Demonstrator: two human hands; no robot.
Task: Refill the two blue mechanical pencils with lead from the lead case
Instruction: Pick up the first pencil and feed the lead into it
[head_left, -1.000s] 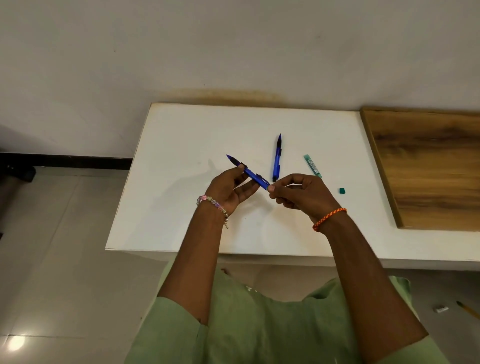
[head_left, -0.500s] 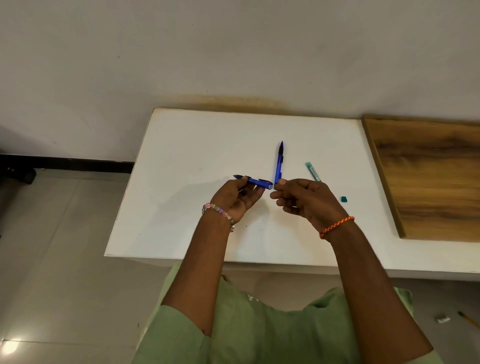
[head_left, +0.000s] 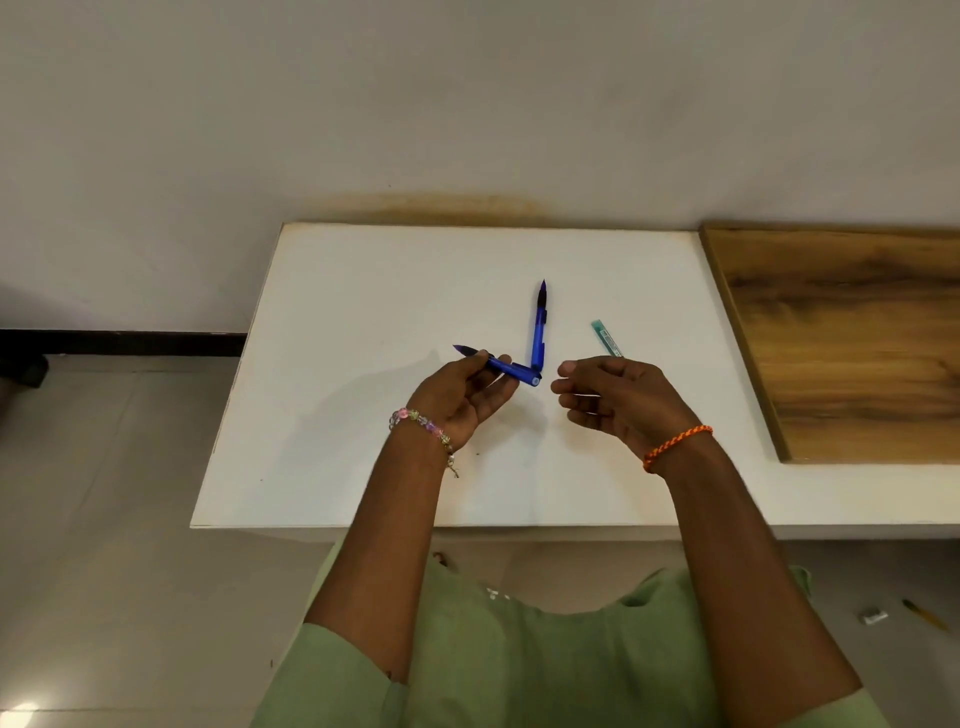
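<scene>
My left hand (head_left: 462, 396) grips one blue mechanical pencil (head_left: 511, 370) above the white table, tip pointing left, back end pointing right. My right hand (head_left: 623, 400) hovers a short gap to the right of that back end. Its fingers are loosely curled and apart, and nothing shows between them. The second blue pencil (head_left: 539, 327) lies flat on the table just beyond, tip pointing away from me. The teal lead case (head_left: 605, 338) lies to its right, its near end hidden behind my right hand.
The white table (head_left: 363, 467) meets a wall at the back. A brown wooden board (head_left: 841, 338) lies on its right part. On the floor at the lower right are a small white object (head_left: 875, 617) and a yellow pencil (head_left: 927, 616).
My right hand has let go of the held pencil's back end and drawn off to the right. The left hand has lowered the pencil to lie nearly level.
</scene>
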